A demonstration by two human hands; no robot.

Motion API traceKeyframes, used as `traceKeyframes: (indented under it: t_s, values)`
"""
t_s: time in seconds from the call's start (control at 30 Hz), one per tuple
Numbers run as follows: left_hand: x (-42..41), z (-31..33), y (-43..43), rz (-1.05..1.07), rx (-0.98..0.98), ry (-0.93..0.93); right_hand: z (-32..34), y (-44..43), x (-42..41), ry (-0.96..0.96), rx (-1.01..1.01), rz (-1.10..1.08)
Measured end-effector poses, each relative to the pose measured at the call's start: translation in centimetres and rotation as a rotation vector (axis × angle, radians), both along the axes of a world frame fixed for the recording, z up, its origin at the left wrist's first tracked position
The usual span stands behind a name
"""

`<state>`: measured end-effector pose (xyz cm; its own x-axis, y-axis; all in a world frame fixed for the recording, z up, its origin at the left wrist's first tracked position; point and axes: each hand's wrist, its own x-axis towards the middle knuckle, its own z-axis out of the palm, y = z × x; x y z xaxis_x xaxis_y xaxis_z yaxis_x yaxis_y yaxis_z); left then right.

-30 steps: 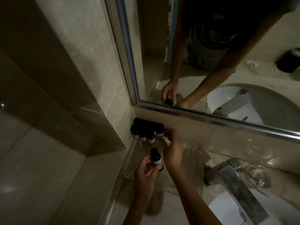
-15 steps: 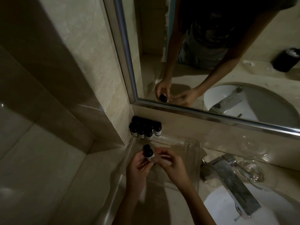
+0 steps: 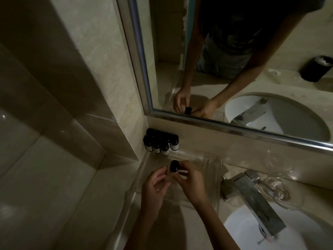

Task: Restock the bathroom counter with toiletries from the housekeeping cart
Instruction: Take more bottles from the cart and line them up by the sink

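Fingertips (image 3: 182, 169) of the right hand (image 3: 191, 181) pinch a small dark bottle (image 3: 174, 166) from its right side, so the bottle stands out past the grip on the far left, upright with its black cap toward the camera. The left hand (image 3: 156, 186) sits just left of and nearer than the bottle, its fingers loosely curved and spread; the tips lie just beside the bottle's left side, but the dim light does not show whether they touch it. The bottle is held low over the near left end of a clear tray (image 3: 207, 163) that lies on the counter (image 3: 167, 224) against the back wall. Farther back, in the corner under the mirror (image 3: 234, 69), a cluster (image 3: 161, 144) of like bottles with pale labels stands packed together, apart from the held one. Right of the tray a steel tap (image 3: 255, 199) reaches over the white basin (image 3: 243, 231), and a clear glass (image 3: 278, 190) lies just right of the tap. The mirror repeats both hands close around the black cap.
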<state>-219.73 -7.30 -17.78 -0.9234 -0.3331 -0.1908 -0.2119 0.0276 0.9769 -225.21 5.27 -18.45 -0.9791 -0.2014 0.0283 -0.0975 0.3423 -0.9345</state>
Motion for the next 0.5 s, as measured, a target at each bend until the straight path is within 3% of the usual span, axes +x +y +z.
traceKeyframes:
  t_s: [0.2,0.5]
  values:
    - [0.0,-0.4,-0.1,-0.018,-0.056,0.012,0.5,-1.5,-3.1,0.073,0.076,-0.219]
    - [0.0,-1.0,-0.6,-0.045,-0.081,0.016,-0.1,-3.3,-3.8,0.063,0.026,-0.293]
